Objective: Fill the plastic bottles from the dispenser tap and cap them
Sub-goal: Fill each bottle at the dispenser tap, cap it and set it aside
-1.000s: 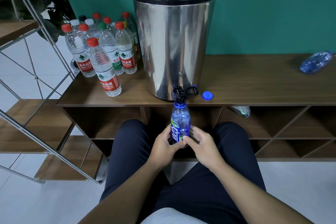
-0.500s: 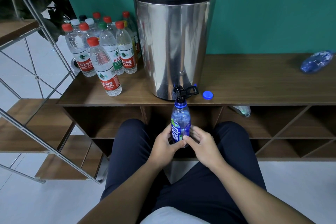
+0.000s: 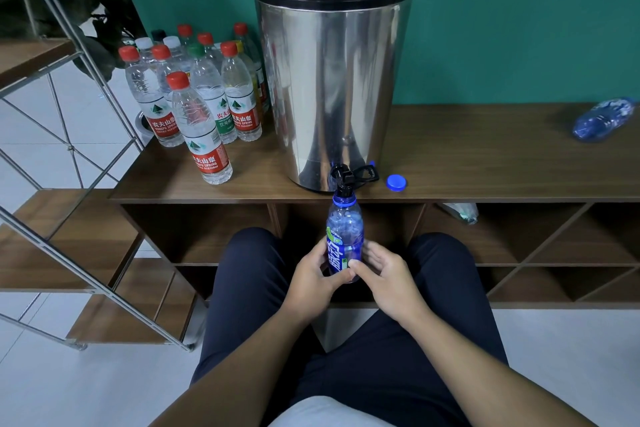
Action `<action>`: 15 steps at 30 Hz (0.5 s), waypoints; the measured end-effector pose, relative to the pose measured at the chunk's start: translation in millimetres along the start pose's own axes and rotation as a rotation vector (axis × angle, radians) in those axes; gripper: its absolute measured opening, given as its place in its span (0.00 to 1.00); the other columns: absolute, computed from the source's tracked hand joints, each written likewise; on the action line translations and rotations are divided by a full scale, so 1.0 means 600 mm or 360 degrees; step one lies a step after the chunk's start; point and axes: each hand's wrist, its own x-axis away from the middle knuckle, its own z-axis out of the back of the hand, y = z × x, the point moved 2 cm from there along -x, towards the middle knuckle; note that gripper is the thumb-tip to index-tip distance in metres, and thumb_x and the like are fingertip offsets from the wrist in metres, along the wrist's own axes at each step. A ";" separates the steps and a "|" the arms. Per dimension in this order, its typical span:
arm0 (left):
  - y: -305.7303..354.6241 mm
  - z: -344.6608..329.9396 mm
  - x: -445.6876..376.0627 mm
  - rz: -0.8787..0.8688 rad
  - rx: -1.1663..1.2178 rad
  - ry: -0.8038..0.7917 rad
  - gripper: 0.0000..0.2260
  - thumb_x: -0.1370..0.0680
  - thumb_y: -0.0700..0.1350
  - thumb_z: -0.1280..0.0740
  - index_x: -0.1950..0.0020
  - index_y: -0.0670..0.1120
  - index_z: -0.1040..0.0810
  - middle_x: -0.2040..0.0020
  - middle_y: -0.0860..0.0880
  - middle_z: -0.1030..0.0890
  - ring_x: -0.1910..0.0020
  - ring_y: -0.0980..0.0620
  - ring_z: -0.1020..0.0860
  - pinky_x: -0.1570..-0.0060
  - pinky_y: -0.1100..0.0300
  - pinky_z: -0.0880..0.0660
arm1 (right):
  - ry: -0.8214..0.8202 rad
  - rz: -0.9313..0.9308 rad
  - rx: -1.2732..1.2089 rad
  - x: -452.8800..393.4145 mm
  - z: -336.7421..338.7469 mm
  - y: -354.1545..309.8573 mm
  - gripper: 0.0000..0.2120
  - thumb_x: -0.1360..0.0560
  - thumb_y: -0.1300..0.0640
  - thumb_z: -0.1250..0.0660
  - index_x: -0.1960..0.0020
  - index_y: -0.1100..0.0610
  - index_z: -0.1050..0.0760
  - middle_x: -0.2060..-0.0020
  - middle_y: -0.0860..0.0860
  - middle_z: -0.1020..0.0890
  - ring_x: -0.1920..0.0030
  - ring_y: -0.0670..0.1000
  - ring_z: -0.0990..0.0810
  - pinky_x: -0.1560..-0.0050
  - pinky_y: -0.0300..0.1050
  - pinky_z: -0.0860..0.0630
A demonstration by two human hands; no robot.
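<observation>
Item: blue plastic bottle (image 3: 344,239), uncapped, under tap (image 3: 343,180). I am gripping its labelled waist with left hand (image 3: 313,279) and right hand (image 3: 384,276); thin-walled, probably crushable, growing heavier.

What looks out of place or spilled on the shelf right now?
No spill shows. One blue bottle lies on its side at the shelf's far right, apart from the upright capped bottles on the left. A loose blue cap sits beside the dispenser.
</observation>
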 end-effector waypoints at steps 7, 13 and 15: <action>0.001 -0.001 0.001 -0.0001 0.0014 -0.0003 0.26 0.20 0.33 0.22 0.24 0.50 0.21 0.34 0.49 0.13 0.32 0.48 0.16 0.33 0.43 0.16 | 0.0004 -0.0006 0.0013 0.000 0.001 0.001 0.22 0.16 0.65 0.27 0.24 0.53 0.21 0.31 0.45 0.14 0.27 0.47 0.18 0.21 0.54 0.25; 0.005 -0.002 0.002 -0.0004 0.0034 0.0000 0.25 0.20 0.32 0.23 0.25 0.49 0.20 0.36 0.48 0.12 0.34 0.47 0.15 0.35 0.43 0.15 | 0.0008 -0.0019 0.0004 -0.002 0.000 0.003 0.23 0.16 0.65 0.27 0.22 0.55 0.22 0.30 0.46 0.14 0.27 0.48 0.18 0.21 0.56 0.25; 0.005 -0.002 0.003 -0.0008 0.0038 0.0002 0.25 0.20 0.32 0.23 0.26 0.49 0.20 0.36 0.49 0.12 0.34 0.47 0.15 0.36 0.44 0.15 | 0.0012 -0.0027 0.0004 -0.001 0.001 0.004 0.24 0.16 0.65 0.27 0.22 0.56 0.23 0.30 0.46 0.15 0.27 0.48 0.18 0.21 0.56 0.25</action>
